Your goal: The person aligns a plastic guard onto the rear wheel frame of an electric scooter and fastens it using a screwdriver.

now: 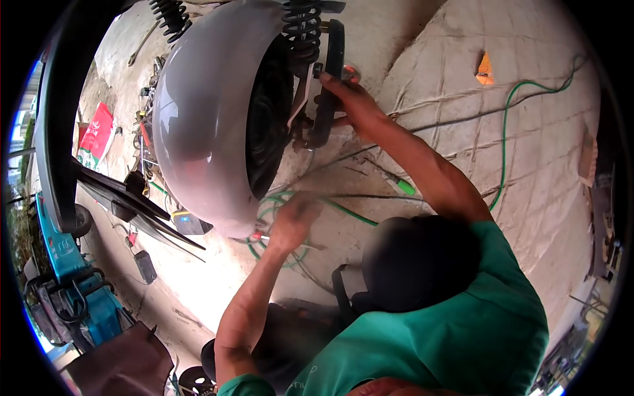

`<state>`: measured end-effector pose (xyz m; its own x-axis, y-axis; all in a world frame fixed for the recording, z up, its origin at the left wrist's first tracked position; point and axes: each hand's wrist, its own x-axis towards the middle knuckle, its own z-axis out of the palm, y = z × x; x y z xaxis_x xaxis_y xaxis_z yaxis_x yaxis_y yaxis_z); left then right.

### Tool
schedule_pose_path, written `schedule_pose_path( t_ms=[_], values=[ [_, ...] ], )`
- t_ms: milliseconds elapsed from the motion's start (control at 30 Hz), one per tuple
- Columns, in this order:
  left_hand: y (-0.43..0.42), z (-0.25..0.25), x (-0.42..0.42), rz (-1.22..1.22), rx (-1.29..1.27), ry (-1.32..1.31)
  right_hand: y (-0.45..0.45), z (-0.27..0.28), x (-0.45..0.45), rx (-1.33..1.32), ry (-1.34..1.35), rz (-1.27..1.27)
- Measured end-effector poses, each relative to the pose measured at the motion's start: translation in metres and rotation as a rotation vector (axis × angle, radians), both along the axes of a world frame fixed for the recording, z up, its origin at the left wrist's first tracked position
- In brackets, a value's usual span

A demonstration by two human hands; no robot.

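- Two bare hands work well apart: the right hand (354, 104) far out at a dark bar (336, 49), the left hand (296, 218) nearer, by the lower end of a grey fender (201, 112).
- The right thumb lies against the bar while the other fingers are partly hidden, so I cannot tell how firmly they close; reaching from the right probably keeps the arm out of the wheel's (267, 132) way and steadies the bar.
- The bar is at the wheel's right side, just right of a coil spring (301, 33); the fender curves over the wheel and hides much of it from the left.
- Motion blurs the left hand, and I cannot tell whether it grips anything; a red-ended tool (257, 235) shows just beside it.
- Loops of green hose (353, 214) lie beneath the left hand and run off to the right, likely to snag a foot or tool.
- One green-handled tool (406, 187) rests on the floor under the right forearm, seemingly within reach.
- Farther left, past the fender, lie a red packet (98, 132) and a black adapter (144, 266).
- A dark rounded shape (422, 264), perhaps a knee, blocks the floor nearby.
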<state>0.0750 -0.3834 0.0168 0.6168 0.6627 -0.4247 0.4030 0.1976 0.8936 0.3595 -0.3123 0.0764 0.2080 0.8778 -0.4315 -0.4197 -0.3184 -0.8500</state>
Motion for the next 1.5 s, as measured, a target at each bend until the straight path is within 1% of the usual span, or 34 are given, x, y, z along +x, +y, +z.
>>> schedule_pose_path(
  t_ms=[67, 167, 267, 367, 467, 567, 667, 733, 767, 867, 933, 967, 1000, 1033, 1167, 1233, 1333, 1367, 1467, 1500],
  values=[
    [0.000, -0.001, -0.001, -0.019, 0.022, 0.022, 0.010, -0.001, 0.006, -0.052, 0.021, 0.042],
    [-0.001, -0.005, -0.002, -0.008, -0.003, 0.009, 0.014, 0.007, 0.009, -0.053, -0.025, 0.099],
    [-0.001, -0.006, -0.002, -0.004, -0.020, 0.016, 0.020, -0.001, 0.008, -0.056, -0.033, 0.091],
    [-0.002, -0.011, -0.001, -0.025, 0.007, 0.041, 0.023, -0.002, 0.006, 0.002, -0.062, 0.147],
    [-0.004, -0.012, 0.003, -0.037, 0.018, 0.040, 0.022, 0.001, 0.002, -0.004, -0.069, 0.115],
    [-0.006, -0.020, 0.004, -0.040, 0.004, 0.048, 0.028, -0.003, -0.005, -0.008, -0.099, 0.031],
    [-0.006, -0.020, 0.006, -0.048, 0.011, 0.053, 0.035, 0.013, 0.001, -0.105, -0.109, -0.047],
    [-0.002, -0.023, 0.004, -0.087, 0.056, 0.042, 0.036, 0.015, 0.005, -0.079, -0.140, -0.030],
    [-0.005, -0.024, 0.003, -0.101, 0.068, 0.034, 0.035, 0.014, 0.005, -0.075, -0.158, -0.015],
    [-0.008, -0.018, 0.005, -0.086, 0.056, 0.092, 0.044, -0.017, 0.009, -0.031, -0.173, -0.016],
    [-0.008, -0.001, 0.011, -0.101, 0.112, 0.094, 0.042, -0.027, 0.015, 0.025, -0.325, 0.083],
    [-0.007, 0.003, 0.013, -0.122, 0.151, 0.093, 0.040, -0.019, 0.016, 0.051, -0.400, 0.133],
    [-0.005, 0.006, 0.014, -0.139, 0.188, 0.094, 0.037, -0.011, 0.015, 0.041, -0.348, 0.112],
    [-0.002, 0.002, 0.012, -0.203, 0.284, 0.070, 0.033, -0.006, 0.013, 0.025, -0.293, 0.094],
    [0.004, 0.029, 0.025, -0.201, 0.272, 0.072, 0.033, 0.001, 0.014, -0.001, -0.135, 0.078],
    [0.004, 0.056, 0.030, -0.228, 0.294, 0.103, 0.034, -0.004, 0.016, 0.035, -0.084, 0.072],
    [0.006, 0.111, 0.028, -0.331, 0.321, 0.179, 0.034, -0.011, 0.019, 0.098, 0.026, 0.090],
    [0.007, 0.125, 0.020, -0.404, 0.365, 0.194, 0.032, -0.013, 0.020, 0.117, 0.071, 0.093],
    [-0.004, 0.165, -0.007, -0.486, 0.493, 0.272, 0.034, -0.018, 0.020, 0.088, 0.043, 0.073],
    [-0.009, 0.177, -0.016, -0.507, 0.494, 0.267, 0.030, -0.007, 0.017, 0.079, 0.023, 0.084]
  ],
)
